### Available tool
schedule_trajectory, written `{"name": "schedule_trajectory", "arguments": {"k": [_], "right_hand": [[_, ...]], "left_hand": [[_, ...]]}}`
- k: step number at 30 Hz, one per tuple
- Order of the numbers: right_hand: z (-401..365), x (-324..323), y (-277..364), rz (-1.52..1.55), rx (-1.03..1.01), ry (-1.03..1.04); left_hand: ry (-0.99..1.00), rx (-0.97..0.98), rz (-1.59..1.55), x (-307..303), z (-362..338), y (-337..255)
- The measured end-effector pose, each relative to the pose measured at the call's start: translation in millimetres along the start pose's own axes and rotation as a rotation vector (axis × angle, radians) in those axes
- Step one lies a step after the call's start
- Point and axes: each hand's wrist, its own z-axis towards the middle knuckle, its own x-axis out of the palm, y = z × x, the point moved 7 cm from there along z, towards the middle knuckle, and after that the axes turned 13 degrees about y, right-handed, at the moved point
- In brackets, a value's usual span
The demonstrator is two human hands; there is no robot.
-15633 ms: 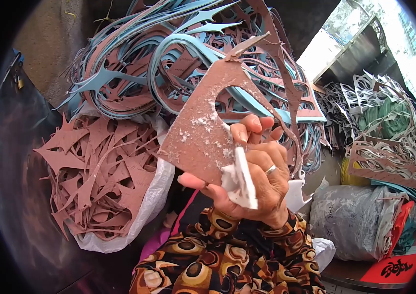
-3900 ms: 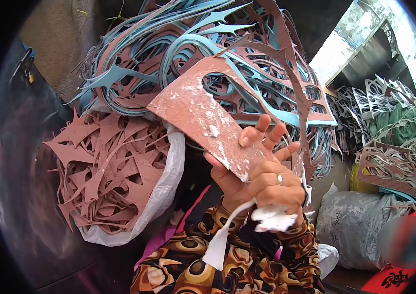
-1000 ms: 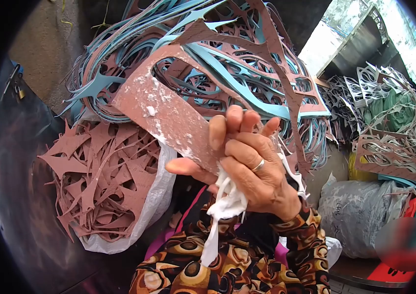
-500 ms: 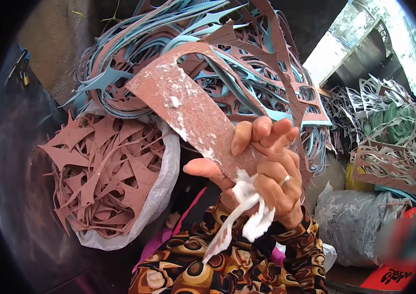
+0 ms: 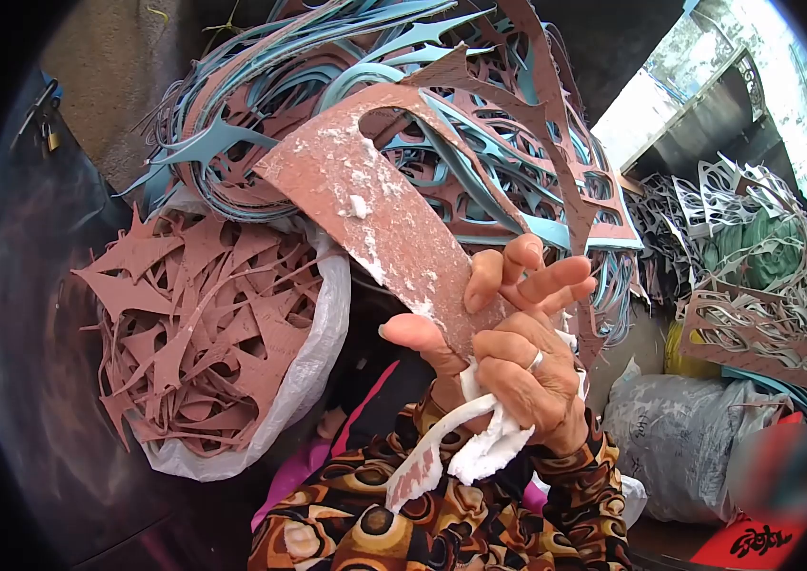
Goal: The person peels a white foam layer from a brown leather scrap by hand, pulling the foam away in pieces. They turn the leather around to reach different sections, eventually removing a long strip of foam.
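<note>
A long reddish-brown foam sheet [image 5: 380,214], with white fluffy residue over its face, slants up and away from me. My left hand [image 5: 442,338] is closed around its near end, thumb out on the left side and fingers coming round the right edge. Just below those fingers, my right hand [image 5: 527,381], with a ring on one finger, is closed on a torn white foam strip [image 5: 442,443]. The strip dangles below the fist, and a ragged white lump hangs beside it. Where the strip meets the sheet is hidden by my hands.
At left, a white sack [image 5: 323,324] overflows with reddish-brown offcuts [image 5: 204,314]. A heap of blue and brown cut-out sheets [image 5: 346,86] lies ahead. On the right are a grey wrapped bundle [image 5: 679,438], more scraps [image 5: 765,324] and a red sheet [image 5: 756,542].
Both hands and the sheet have shifted slightly right. My right fist has closed further over the white strip, and less of it shows above the fist.
</note>
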Motion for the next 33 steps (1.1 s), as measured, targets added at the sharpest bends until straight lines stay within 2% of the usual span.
{"name": "schedule_trajectory", "arguments": {"k": [2,4,5,8,11,13,15,18,20,21,23,27,29,30,31,33], "right_hand": [[-1.1,-2.1,-0.1,-0.015,0.002,-0.015],[-3.3,2.3,4.2,0.018,-0.065,0.114],[-3.5,2.0,3.7,0.02,-0.066,0.117],[0.9,0.7,6.1,0.014,-0.084,0.071],[0.2,-6.8,-0.1,-0.033,0.033,-0.204],[-2.1,-5.5,-0.6,-0.112,0.034,-0.228],[1.2,2.9,6.2,-0.168,-0.009,-0.007],[2.8,2.2,2.8,-0.063,0.007,0.021],[2.6,1.8,1.7,-0.012,0.019,0.046],[1.5,2.4,3.8,0.018,-0.008,0.076],[-2.0,3.3,5.9,0.05,-0.034,0.106],[-9.9,2.3,6.9,0.104,-0.121,0.068],[-8.9,-2.6,3.3,0.096,-0.066,-0.007],[-10.6,-2.6,2.2,0.033,-0.047,-0.06],[-7.4,-2.0,2.6,0.025,-0.044,-0.066],[1.5,2.4,3.4,-0.297,0.032,0.006]], "left_hand": [[-0.099,0.008,0.053,-0.4,-1.7,0.9],[-0.043,0.007,0.02,-1.9,0.6,-0.4],[0.017,0.009,-0.012,0.2,2.3,-0.9],[-0.037,0.01,-0.004,0.8,0.9,-1.3],[-0.009,0.072,0.011,-0.7,4.4,0.1],[-0.016,0.034,0.007,-1.9,3.2,-4.3],[-0.023,-0.007,0.003,-6.2,3.9,-8.0],[0.065,-0.029,-0.002,3.0,6.7,-8.4],[-0.258,-0.005,0.048,-3.0,-1.0,-7.0],[-0.256,-0.002,0.043,-6.6,-1.8,-7.1],[-0.042,-0.024,-0.06,-1.6,0.9,-6.2],[-0.04,-0.051,-0.091,3.1,2.6,-7.0],[-0.208,-0.042,-0.069,-5.0,0.9,-8.2],[-0.109,-0.012,-0.055,-3.6,7.7,-10.4],[-0.108,-0.019,-0.063,-3.8,8.0,-9.2],[-0.03,0.008,0.016,1.6,9.5,-13.2]]}}
